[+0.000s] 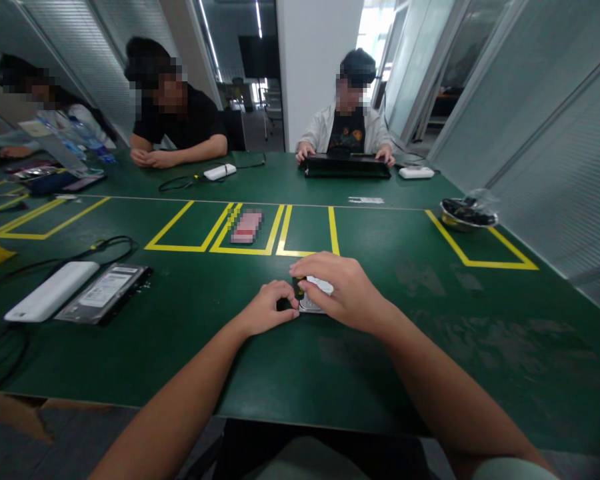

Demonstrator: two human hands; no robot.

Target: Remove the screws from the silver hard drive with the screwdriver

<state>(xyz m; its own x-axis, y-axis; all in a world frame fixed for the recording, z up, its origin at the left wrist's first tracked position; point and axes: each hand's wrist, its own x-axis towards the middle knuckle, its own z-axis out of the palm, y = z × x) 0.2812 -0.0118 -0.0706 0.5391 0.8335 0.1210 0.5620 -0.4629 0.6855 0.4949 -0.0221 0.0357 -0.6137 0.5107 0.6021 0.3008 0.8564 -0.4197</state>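
Observation:
A small silver, flat device (316, 303) lies on the green table in front of me, partly covered by my hands. My right hand (347, 290) arches over it, with thumb and fingers closed round a small dark piece (299, 287) with yellowish marks at the device's left edge. My left hand (273, 307) is on the left side, its thumb and fingertips brought together at the device's lower left corner. What those left fingertips pinch, if anything, is too small to make out.
At the left lie a white power bank (53, 291) and a hard drive (104, 293) with cables. Yellow tape (240, 251) marks areas ahead, one with a pink object (247, 227). A bowl of dark items (467, 215) stands at the right. Three people sit across the table (280, 373).

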